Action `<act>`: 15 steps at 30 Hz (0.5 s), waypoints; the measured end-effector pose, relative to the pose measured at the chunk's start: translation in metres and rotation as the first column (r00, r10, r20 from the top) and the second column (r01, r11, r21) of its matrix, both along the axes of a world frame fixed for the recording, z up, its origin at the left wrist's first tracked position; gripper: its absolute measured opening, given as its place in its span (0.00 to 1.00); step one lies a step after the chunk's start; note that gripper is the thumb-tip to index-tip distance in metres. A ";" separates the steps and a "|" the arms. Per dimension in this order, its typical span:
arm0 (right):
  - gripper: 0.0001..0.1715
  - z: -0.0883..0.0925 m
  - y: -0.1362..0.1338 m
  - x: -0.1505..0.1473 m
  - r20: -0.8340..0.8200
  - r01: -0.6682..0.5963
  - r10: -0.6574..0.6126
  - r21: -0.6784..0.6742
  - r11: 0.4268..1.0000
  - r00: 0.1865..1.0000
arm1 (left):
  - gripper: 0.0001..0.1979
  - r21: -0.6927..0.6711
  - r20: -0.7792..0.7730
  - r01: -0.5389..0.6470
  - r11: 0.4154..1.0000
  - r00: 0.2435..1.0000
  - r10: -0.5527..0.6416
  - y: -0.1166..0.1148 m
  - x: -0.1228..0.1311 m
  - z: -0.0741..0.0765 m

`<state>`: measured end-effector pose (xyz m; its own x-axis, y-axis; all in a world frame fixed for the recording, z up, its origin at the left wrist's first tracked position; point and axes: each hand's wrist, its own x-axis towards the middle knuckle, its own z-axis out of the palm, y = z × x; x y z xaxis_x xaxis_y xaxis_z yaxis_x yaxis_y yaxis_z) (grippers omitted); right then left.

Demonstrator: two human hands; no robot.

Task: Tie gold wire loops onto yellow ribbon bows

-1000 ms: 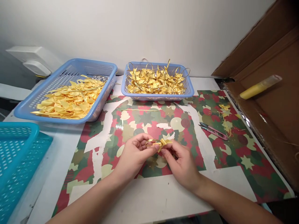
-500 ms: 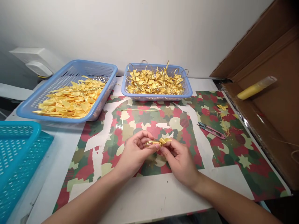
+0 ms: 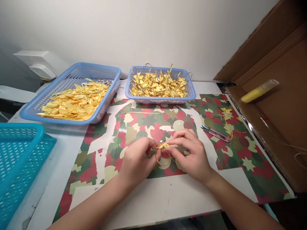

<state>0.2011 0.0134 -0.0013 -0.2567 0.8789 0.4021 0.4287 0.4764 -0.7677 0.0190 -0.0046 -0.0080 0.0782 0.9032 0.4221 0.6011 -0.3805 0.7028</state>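
Note:
A small yellow ribbon bow [image 3: 163, 146] is pinched between both hands over the patterned mat. A silver bell [image 3: 162, 141] shows at its far side, and a thin gold cord loop [image 3: 158, 159] hangs below it. My left hand [image 3: 140, 158] grips the bow's left side, fingers curled. My right hand [image 3: 192, 153] pinches its right side with thumb and fingertips. A blue basket [image 3: 160, 100] behind the hands holds many yellow bows with gold loops. Another blue basket [image 3: 64, 121] at the left holds a pile of yellow ribbon pieces and silver bells.
Pink-handled snips [image 3: 216, 133] lie right of my right hand, beside yellow scraps [image 3: 229, 127]. A gold cord [image 3: 143, 112] lies on the mat. A teal basket [image 3: 39, 153] stands at left. A cardboard wall with a yellow tube [image 3: 259, 91] borders the right.
The bow has been turned, so the bell now shows on top and the cord loop hangs toward me. My right hand has risen and moved slightly right, its fingers more spread.

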 end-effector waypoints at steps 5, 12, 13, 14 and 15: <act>0.08 -0.006 0.000 -0.006 0.045 -0.058 0.058 0.021 0.998 0.997 | 0.13 0.082 -0.057 0.030 0.996 0.998 -0.025 -0.001 0.003 0.002; 0.08 -0.002 0.001 -0.001 -0.114 -0.002 0.011 0.076 0.997 0.993 | 0.11 0.110 -0.122 0.062 0.992 0.991 -0.049 0.004 0.001 0.000; 0.07 -0.002 0.000 0.000 -0.147 -0.007 0.018 0.073 0.997 0.989 | 0.10 0.109 -0.126 0.060 0.992 0.991 -0.046 0.005 0.000 -0.001; 0.07 -0.001 -0.001 0.001 -0.174 -0.027 0.037 0.055 0.998 0.984 | 0.09 0.104 -0.118 0.059 0.993 0.992 -0.046 0.006 0.000 -0.002; 0.06 -0.001 -0.002 0.000 -0.198 -0.061 0.064 0.021 0.998 0.978 | 0.09 0.091 -0.101 0.059 0.994 0.994 -0.050 0.006 0.000 -0.003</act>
<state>0.2013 0.0114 -0.0027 -0.2250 0.8574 0.4629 0.2376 0.5090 -0.8273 0.0186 0.0019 -0.0107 0.1717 0.8533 0.4924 0.6421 -0.4760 0.6009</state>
